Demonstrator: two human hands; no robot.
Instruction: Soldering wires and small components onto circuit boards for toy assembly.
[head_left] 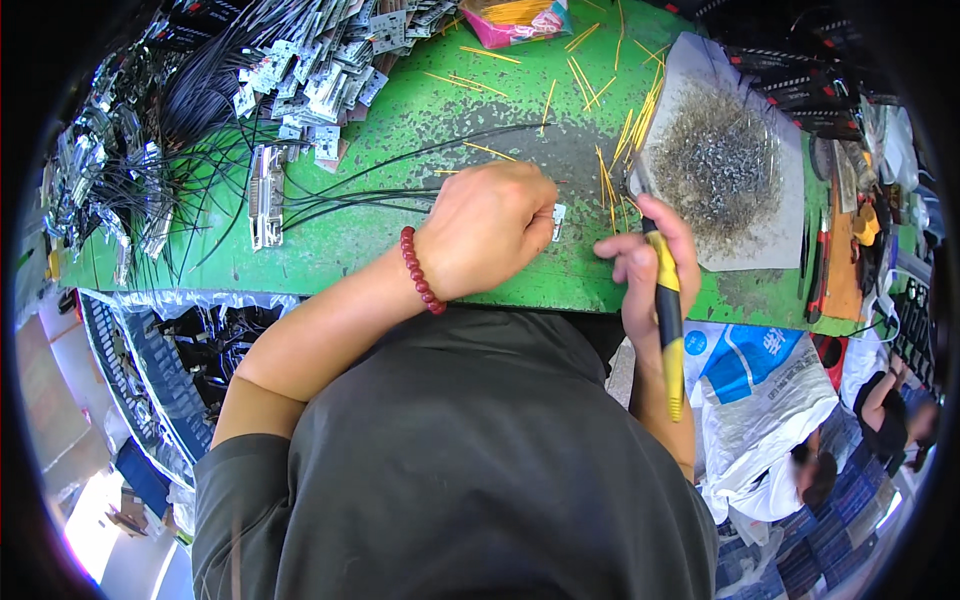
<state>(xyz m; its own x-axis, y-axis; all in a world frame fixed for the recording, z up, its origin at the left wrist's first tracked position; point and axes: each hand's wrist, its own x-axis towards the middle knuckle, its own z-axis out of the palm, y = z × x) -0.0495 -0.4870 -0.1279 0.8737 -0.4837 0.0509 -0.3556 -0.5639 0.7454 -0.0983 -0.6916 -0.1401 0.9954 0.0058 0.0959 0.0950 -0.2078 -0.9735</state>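
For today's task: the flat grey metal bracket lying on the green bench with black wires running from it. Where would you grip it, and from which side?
Grip the grey metal bracket across its long narrow sides, near its lower end, coming from above and from the left. It lies flat and lengthwise, and its black wires fan out to the right toward the left hand, so the left side looks less crowded.

At the table's (400, 130) near edge, the left hand (490, 235) rests on a small metal part (558, 220), thin cables (360, 200) trailing left toward stacked metal plates (320, 70) at the far left corner. The right hand (645, 265) grips a long-handled tool (665, 300) beside a sheet heaped with small screws (715, 165) at the right edge.
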